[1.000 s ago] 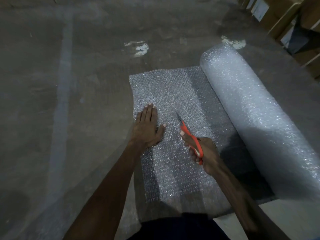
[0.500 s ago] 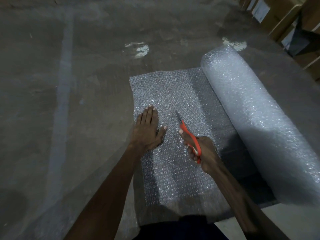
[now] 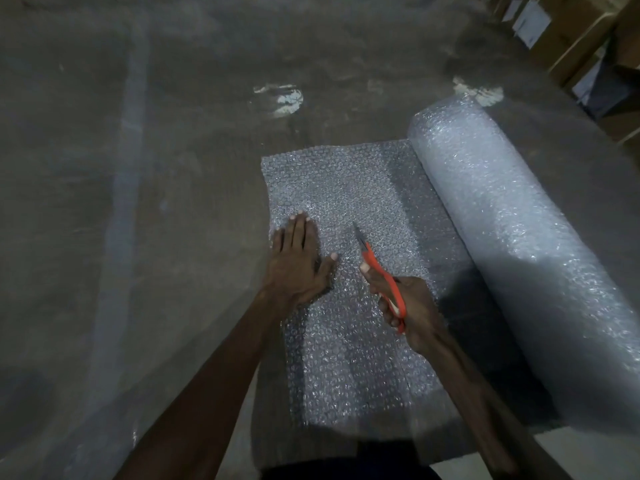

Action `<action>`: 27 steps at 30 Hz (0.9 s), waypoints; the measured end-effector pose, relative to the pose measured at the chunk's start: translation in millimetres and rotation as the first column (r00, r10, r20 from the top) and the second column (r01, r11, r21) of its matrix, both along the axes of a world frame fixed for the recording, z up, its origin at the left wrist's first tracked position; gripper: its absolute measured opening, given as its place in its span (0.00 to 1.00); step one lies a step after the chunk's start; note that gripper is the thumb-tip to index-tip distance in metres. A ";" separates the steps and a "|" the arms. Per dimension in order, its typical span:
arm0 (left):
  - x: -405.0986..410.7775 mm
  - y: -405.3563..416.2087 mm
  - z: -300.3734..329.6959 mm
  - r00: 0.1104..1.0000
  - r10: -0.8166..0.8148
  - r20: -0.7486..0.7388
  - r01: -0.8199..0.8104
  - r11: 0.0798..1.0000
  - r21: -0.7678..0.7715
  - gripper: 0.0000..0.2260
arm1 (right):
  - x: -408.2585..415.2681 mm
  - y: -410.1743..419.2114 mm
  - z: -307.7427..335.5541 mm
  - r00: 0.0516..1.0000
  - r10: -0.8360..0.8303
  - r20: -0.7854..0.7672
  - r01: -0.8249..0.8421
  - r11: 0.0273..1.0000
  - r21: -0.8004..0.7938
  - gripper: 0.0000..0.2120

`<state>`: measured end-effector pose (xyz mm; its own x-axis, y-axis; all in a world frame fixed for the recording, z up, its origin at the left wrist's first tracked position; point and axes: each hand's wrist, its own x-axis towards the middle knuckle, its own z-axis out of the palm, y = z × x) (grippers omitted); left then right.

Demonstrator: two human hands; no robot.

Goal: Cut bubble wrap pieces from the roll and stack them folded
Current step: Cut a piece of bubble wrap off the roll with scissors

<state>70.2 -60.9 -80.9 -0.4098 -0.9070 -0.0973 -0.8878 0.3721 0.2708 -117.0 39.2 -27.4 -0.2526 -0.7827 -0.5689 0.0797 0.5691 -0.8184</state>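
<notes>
Bubble wrap sheet (image 3: 349,202) can slip and the cut goes crooked.
Your left hand (image 3: 296,263) presses it flat, fingers straight; your right hand (image 3: 405,308) grips the orange scissors (image 3: 377,271), whose tip points near your thumb.

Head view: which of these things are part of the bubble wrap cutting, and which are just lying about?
Part of the job:
bubble wrap roll
unrolled sheet
orange scissors, held in right hand
left hand, flat on the sheet

Lying about:
cardboard boxes
pale floor patch
</notes>
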 end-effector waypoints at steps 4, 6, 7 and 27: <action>-5.3 -31.4 4.5 1.000 0.016 -0.023 -0.016 1.000 -0.016 0.38 | -0.5 -0.3 -1.8 0.999 0.001 0.033 -0.001 1.000 -0.007 0.19; -5.2 -46.0 3.4 1.000 0.012 -0.016 -0.012 1.000 -0.005 0.38 | -1.3 -0.9 -2.5 0.999 -0.006 0.045 0.006 1.000 -0.007 0.21; -4.6 -51.0 1.6 1.000 0.004 -0.010 -0.004 1.000 -0.002 0.38 | -1.3 -1.6 -2.2 0.999 -0.007 0.045 0.008 1.000 -0.009 0.23; -1.0 -56.6 -13.6 1.000 0.006 -0.027 -0.008 0.999 -0.050 0.37 | 1.0 -21.4 -2.5 1.000 0.002 0.009 -0.002 1.000 -0.015 0.27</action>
